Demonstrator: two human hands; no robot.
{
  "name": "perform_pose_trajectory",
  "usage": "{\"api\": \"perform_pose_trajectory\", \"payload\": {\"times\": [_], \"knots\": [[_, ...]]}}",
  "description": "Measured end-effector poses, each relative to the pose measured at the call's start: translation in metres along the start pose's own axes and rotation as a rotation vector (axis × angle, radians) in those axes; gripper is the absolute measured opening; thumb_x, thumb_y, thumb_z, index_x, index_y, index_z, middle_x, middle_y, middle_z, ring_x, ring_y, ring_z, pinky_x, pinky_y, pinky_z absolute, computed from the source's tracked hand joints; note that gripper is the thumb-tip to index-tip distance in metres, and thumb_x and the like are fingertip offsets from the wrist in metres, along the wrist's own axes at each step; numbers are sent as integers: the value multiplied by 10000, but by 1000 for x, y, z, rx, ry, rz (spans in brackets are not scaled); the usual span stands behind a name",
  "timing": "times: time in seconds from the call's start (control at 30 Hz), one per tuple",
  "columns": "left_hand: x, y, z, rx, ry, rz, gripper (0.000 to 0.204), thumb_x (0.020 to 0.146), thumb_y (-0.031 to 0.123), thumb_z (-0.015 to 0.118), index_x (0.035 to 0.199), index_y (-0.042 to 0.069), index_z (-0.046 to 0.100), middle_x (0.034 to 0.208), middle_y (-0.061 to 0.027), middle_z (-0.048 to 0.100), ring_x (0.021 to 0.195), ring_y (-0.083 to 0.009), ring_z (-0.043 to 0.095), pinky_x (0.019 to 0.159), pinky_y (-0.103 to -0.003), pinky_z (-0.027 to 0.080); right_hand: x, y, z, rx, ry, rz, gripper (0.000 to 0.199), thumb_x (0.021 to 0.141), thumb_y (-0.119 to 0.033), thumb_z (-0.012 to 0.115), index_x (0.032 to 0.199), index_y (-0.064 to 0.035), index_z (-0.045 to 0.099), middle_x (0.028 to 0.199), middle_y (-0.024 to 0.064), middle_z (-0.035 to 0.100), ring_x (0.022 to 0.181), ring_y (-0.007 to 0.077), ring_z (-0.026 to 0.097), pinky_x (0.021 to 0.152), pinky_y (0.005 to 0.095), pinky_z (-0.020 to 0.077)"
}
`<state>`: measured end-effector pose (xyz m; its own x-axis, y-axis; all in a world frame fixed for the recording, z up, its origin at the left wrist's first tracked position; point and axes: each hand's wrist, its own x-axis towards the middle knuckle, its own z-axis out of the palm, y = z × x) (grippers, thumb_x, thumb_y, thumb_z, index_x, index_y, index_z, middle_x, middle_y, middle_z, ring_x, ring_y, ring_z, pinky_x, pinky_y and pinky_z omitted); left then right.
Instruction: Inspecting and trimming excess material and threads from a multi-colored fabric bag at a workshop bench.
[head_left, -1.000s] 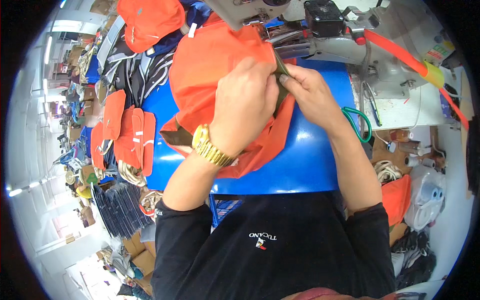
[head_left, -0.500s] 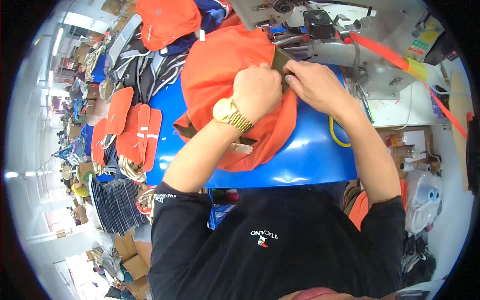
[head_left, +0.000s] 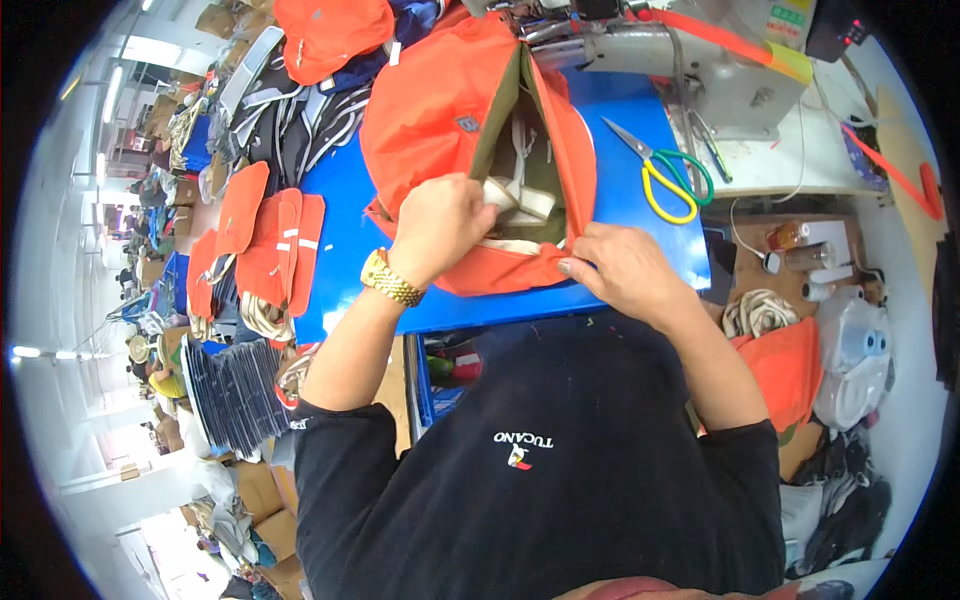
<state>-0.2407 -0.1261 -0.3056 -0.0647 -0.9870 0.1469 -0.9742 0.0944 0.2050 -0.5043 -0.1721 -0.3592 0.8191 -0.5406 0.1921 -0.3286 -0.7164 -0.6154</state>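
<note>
An orange fabric bag (head_left: 425, 115) lies on the blue work surface with its long opening spread apart. Olive lining (head_left: 545, 150) shows inside, along with pale cream webbing (head_left: 530, 203). My left hand (head_left: 440, 228), below a gold watch, is closed on the left edge of the opening, its fingertips partly hidden by the fabric. At the near right corner of the opening, my right hand (head_left: 625, 270) pinches the orange edge between thumb and fingers.
Scissors (head_left: 660, 172) with yellow and green handles lie right of the bag. A sewing machine (head_left: 725, 95) stands at the far right. Orange pieces (head_left: 270, 235) and a stack of dark panels (head_left: 235, 395) are on the left. Thread spools (head_left: 815, 255) sit at right.
Both hands have come nearer to me from the far part of the bag, the left also moving leftward. The opening has spread wide, exposing lining and webbing. The scissors are now fully uncovered.
</note>
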Motion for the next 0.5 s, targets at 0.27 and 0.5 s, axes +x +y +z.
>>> {"api": "perform_pose_trajectory", "payload": {"times": [0.27, 0.5], "knots": [[-52, -3, 23, -986, 261, -434, 114, 935, 1, 687, 1048, -2, 675, 851, -12, 662, 803, -87, 634, 716, -221, 521, -23, 2, 6, 201, 241, 227, 250, 931, -264, 738, 911, -24, 672, 741, 121, 654, 641, 310, 625, 632, 405, 504], [-42, 13, 9, -762, 343, -252, 129, 983, -18, 554, 1078, -37, 638, 894, -65, 700, 777, -113, 628, 712, -294, 513, 72, -7, -3, -83, 460, 353, 1037, 796, -463, 840, 1499, 116, 344, 1320, 303, 570, 1183, 441, 624, 956, 489, 550]]}}
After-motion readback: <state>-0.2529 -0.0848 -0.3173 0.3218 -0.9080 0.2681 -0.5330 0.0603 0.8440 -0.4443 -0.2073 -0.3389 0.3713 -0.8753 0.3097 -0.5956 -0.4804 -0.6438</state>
